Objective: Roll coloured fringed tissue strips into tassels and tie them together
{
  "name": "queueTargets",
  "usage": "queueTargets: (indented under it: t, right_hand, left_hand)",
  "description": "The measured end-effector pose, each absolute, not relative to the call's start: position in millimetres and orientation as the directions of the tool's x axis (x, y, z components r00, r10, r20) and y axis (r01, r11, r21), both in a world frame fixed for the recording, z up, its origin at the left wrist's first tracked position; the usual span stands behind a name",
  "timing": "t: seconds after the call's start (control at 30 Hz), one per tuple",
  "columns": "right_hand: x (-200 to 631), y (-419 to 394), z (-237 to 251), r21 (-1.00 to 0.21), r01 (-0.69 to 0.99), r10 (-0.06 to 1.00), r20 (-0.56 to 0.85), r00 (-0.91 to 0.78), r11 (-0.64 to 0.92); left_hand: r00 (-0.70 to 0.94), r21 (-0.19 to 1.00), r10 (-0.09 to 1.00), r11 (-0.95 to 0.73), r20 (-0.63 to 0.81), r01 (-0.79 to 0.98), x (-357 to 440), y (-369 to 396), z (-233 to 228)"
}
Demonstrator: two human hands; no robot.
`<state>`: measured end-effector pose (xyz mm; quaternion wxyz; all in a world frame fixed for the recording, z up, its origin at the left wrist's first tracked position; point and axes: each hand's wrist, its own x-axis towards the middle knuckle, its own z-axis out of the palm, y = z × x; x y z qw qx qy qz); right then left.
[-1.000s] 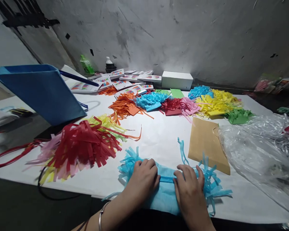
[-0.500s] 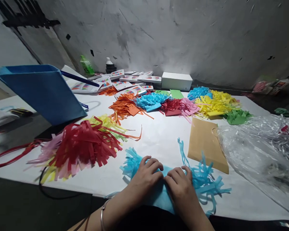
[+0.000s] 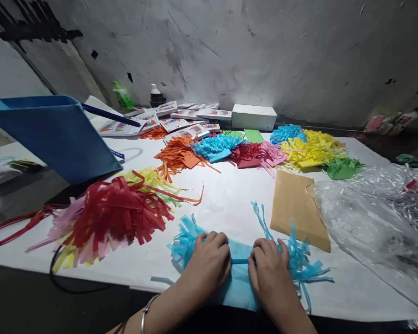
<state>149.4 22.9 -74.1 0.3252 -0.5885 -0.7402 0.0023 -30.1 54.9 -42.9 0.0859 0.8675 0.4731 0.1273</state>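
Observation:
At the table's near edge lies light-blue tissue paper point(image 3: 238, 288) with fringed strips at both ends. Across its middle runs a narrow rolled ridge point(image 3: 240, 261). My left hand point(image 3: 212, 260) has its fingers curled over the ridge's left part, beside the left fringe point(image 3: 185, 239). The right part is under the curled fingers of my right hand point(image 3: 270, 266), near the right fringe point(image 3: 304, 260). A short stretch of the ridge shows between the hands; the fingertips and thumbs are partly hidden.
Left of my hands are a red fringe bundle point(image 3: 114, 208) and a leaning blue bin point(image 3: 59, 134). A brown envelope point(image 3: 294, 206) and clear plastic bag point(image 3: 365, 218) lie right. Behind stand coloured tassels point(image 3: 251, 153), flat printed boxes point(image 3: 191, 132) and a white box point(image 3: 253, 117).
My hands have moved apart along the blue tissue paper, and the rolled ridge between them now shows. The view has shifted slightly.

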Motion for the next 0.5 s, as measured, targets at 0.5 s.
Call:
queueTargets:
  t: [0.5]
  right_hand:
    - [151.2, 21.6, -74.2, -0.288, 0.827, 0.794, 0.542, -0.275, 0.483]
  left_hand:
    - [0.696, 0.072, 0.658, -0.739, 0.288, 0.67, -22.6, 70.1, -55.0]
